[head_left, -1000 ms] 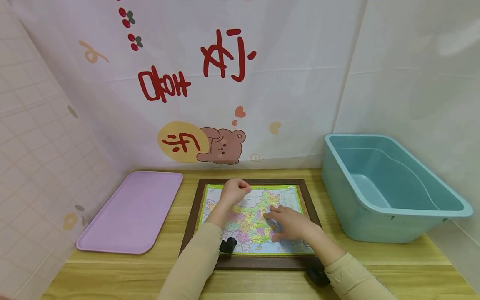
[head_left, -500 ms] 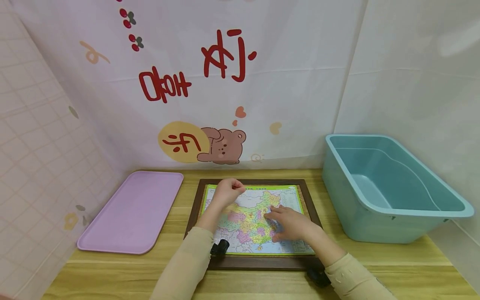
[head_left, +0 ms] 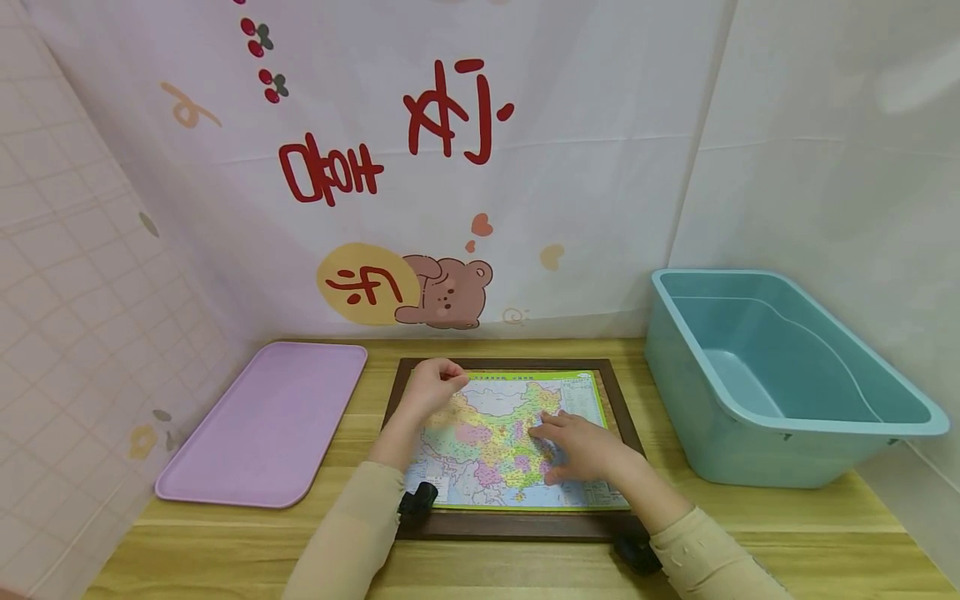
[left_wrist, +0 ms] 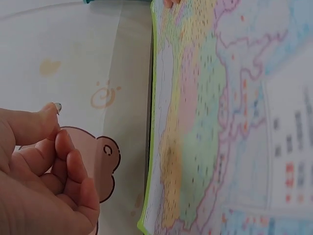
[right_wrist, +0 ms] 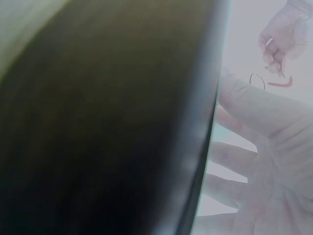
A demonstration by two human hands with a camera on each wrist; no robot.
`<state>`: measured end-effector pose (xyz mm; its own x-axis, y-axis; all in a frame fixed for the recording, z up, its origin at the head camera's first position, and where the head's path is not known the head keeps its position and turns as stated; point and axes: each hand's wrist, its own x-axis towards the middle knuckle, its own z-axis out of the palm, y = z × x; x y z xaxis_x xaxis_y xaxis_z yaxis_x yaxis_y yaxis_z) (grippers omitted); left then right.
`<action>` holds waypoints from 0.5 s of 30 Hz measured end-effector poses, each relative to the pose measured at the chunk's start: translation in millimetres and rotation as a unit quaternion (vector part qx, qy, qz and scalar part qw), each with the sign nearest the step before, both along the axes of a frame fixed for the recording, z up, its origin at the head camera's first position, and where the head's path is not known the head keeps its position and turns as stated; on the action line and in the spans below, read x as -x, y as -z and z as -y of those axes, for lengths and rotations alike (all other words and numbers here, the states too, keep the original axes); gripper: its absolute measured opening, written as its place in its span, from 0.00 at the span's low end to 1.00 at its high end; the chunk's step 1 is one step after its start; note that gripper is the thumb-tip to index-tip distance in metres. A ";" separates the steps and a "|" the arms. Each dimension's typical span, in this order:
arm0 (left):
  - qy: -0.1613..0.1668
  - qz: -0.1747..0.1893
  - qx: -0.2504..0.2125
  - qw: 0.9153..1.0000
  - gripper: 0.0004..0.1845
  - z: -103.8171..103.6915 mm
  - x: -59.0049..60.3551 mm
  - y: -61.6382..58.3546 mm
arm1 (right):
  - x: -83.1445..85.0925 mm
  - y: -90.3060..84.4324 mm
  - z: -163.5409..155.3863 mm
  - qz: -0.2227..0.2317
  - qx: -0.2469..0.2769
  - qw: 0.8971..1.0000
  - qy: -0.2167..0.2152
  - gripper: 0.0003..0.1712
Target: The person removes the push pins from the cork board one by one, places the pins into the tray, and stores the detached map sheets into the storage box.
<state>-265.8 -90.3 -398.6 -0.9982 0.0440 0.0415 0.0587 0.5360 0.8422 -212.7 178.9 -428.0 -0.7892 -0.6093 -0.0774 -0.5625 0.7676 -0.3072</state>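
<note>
A colourful map of China [head_left: 487, 433] with a green border lies on a brown-framed cork board [head_left: 510, 525] on the table. Above the map's far left part, my left hand [head_left: 437, 387] pinches a small shiny silver thumbtack [left_wrist: 58, 107] between thumb and curled fingers; only its tip end shows. My right hand [head_left: 585, 446] rests on the map's right side with its fingers spread, flat against the sheet in the right wrist view. A strip of bare cork [head_left: 611, 404] shows between the map and the frame at the right.
A pink tray [head_left: 258, 425] lies at the left of the board. At the right stands a deep light-blue tub [head_left: 750, 454]. A white printed cloth [head_left: 585, 167] hangs behind the wooden table [head_left: 187, 550].
My left hand has moved left along the map's top edge, toward its far left corner, keeping its pinch. The right hand has stayed in place on the map.
</note>
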 end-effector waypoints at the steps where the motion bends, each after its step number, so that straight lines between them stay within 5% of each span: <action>1: -0.001 -0.001 0.000 1.000 0.04 2.2 0.0 -0.2 | 0.0 0.0 0.1 -0.001 0.000 1.000 0.000 0.42; 15: -0.022 -0.016 0.004 1.000 0.04 38.3 3.1 4.4 | 0.2 0.2 0.2 0.000 -0.002 1.000 -0.001 0.42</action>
